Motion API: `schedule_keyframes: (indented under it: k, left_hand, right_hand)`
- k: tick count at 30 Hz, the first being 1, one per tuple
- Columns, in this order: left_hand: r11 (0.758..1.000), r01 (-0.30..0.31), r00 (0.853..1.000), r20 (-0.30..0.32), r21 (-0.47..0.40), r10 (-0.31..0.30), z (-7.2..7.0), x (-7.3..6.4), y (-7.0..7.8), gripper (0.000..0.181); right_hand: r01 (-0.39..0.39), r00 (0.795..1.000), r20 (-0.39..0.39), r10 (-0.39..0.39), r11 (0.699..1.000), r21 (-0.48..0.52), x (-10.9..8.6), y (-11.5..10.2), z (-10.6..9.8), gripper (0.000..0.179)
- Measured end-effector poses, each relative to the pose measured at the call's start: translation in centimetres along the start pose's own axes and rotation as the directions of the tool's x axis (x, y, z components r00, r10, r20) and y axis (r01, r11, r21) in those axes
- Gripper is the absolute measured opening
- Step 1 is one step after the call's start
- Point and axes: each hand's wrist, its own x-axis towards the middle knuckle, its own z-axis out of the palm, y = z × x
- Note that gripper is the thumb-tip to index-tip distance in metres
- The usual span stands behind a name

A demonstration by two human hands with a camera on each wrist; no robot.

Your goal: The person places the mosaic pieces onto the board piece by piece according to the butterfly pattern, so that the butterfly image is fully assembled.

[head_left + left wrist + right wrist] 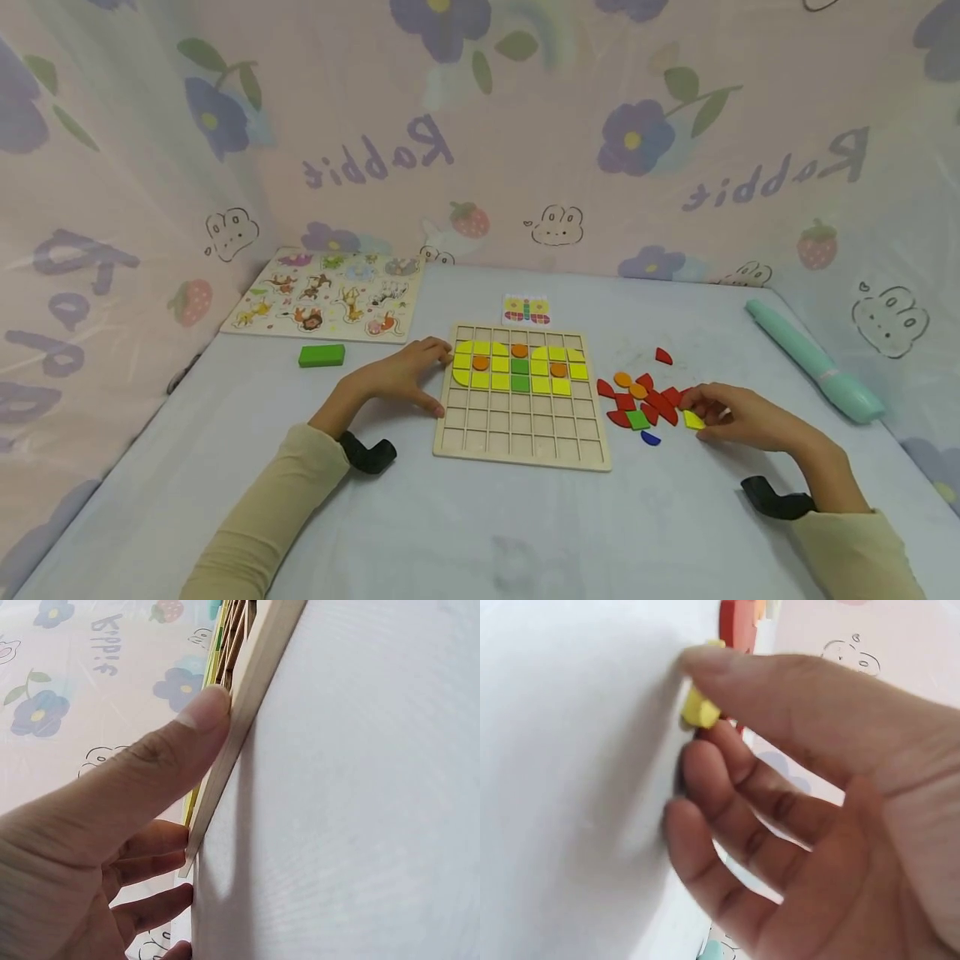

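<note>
A wooden grid board (pixel 525 425) lies mid-table, its upper rows filled with yellow tiles, a green column and several orange discs. My left hand (pixel 405 372) rests at the board's left side, thumb touching its edge and fingers spread near the upper left corner; the left wrist view shows the thumb (pixel 169 746) against the wooden rim. At the right, my right hand (pixel 742 417) pinches a yellow tile (pixel 693 420) between thumb and fingers, low over the cloth. In the right wrist view the thumb partly covers that yellow tile (pixel 700 709). Loose red pieces (pixel 660 407) lie beside it.
A small pattern card (pixel 527 310) lies behind the board. An animal puzzle board (pixel 322 296) and a green block (pixel 322 356) are at the left. A mint-green stick-like object (pixel 813 360) lies far right. Orange discs (pixel 622 379) and a blue piece (pixel 650 437) sit among the loose pieces.
</note>
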Motion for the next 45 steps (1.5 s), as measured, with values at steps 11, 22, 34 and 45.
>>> schedule_keyframes:
  k: [11, 22, 34, 45]
  left_hand:
    - [1.0, 0.011, 1.0, 0.02, -0.029, -0.01, 0.2, -0.2, 0.1, 0.075]
    - [1.0, 0.017, 1.0, 0.014, -0.017, -0.017, 0.0, 0.0, 0.1, 0.076]
    - [1.0, 0.014, 1.0, 0.012, -0.015, -0.013, -0.1, 0.0, 0.2, 0.075]
    - [1.0, 0.016, 1.0, 0.012, -0.02, -0.016, -0.1, 0.0, 0.1, 0.075]
  right_hand:
    - [-0.034, 0.999, 0.016, 0.034, 0.999, 0.024, -0.4, 0.5, 0.4, 0.043]
    - [0.005, 1.0, -0.02, -0.005, 1.0, -0.016, -0.6, 0.6, 0.0, 0.03]
    - [-0.071, 0.987, -0.149, 0.059, 0.995, -0.073, 0.9, 0.1, 0.6, 0.03]
    - [0.061, 0.978, -0.193, -0.078, 0.994, -0.091, 7.3, -6.0, 2.3, 0.027]
